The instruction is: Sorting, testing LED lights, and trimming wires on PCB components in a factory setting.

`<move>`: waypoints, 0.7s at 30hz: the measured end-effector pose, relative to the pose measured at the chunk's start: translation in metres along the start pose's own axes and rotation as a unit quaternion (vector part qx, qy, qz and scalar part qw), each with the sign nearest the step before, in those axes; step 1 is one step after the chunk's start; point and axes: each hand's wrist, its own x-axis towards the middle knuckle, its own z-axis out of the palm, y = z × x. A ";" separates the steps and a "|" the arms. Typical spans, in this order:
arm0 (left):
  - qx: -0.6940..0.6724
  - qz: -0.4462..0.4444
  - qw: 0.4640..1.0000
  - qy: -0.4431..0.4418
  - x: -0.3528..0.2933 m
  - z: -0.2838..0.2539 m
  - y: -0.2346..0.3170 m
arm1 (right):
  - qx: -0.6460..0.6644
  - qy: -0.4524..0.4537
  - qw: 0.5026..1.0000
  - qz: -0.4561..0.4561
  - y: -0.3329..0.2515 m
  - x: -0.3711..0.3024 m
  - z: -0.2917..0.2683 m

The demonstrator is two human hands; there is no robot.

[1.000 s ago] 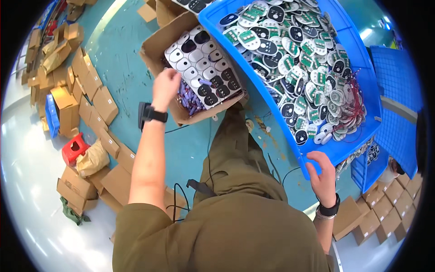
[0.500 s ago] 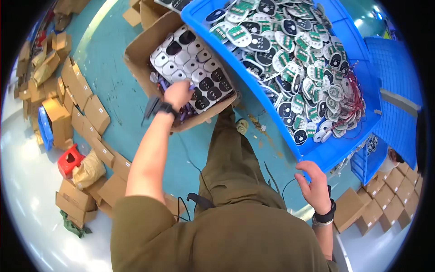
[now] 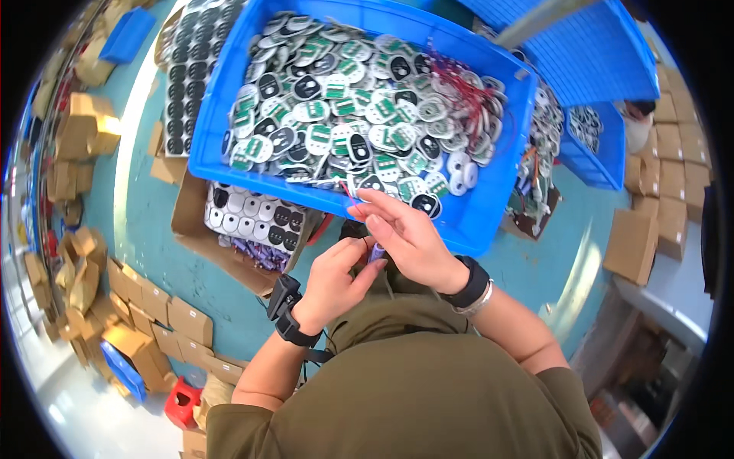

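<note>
My left hand point(image 3: 336, 277) and my right hand point(image 3: 404, 233) meet in front of my chest, just below the near rim of a big blue crate point(image 3: 489, 206). Between their fingers they pinch a small purple-tipped part point(image 3: 375, 251); its shape is mostly hidden by the fingers. The crate is heaped with several oval black, white and green remote-like pieces point(image 3: 344, 115), some with red wires point(image 3: 459, 84). Left of my hands, an open cardboard box point(image 3: 199, 229) holds neat rows of the same oval pieces point(image 3: 252, 218). Both wrists carry black bands.
Small folded cardboard boxes point(image 3: 180, 321) lie along the left floor, with a red object point(image 3: 182, 399) near the bottom. More blue crates point(image 3: 589, 61) and stacked cartons point(image 3: 673, 176) stand at the right. A tray of dark oval pieces point(image 3: 183, 76) sits at the upper left.
My left hand left the cardboard box and my right hand rose from the crate's near corner; both now meet at my chest on a small part. The view has shifted too.
</note>
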 end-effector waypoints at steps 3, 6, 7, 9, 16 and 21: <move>0.006 0.017 0.999 -0.050 0.007 0.015 0.010 | 0.048 0.026 0.998 0.016 -0.008 -0.007 -0.014; 0.018 0.031 0.994 -0.105 0.009 0.030 0.011 | 0.164 0.050 0.984 0.057 -0.009 -0.014 -0.028; 0.023 0.043 0.990 -0.131 0.010 0.036 0.011 | 0.224 0.059 0.969 0.087 -0.012 -0.017 -0.033; 0.005 0.046 0.984 -0.174 0.013 0.042 0.014 | 0.269 0.047 0.958 0.084 -0.009 -0.026 -0.045; -0.049 0.148 0.894 -0.421 0.056 0.042 -0.004 | 0.368 0.110 0.918 0.097 -0.012 -0.070 -0.068; 0.164 0.044 0.983 -0.065 0.144 0.039 -0.040 | 0.221 0.129 0.963 0.090 0.001 -0.086 -0.078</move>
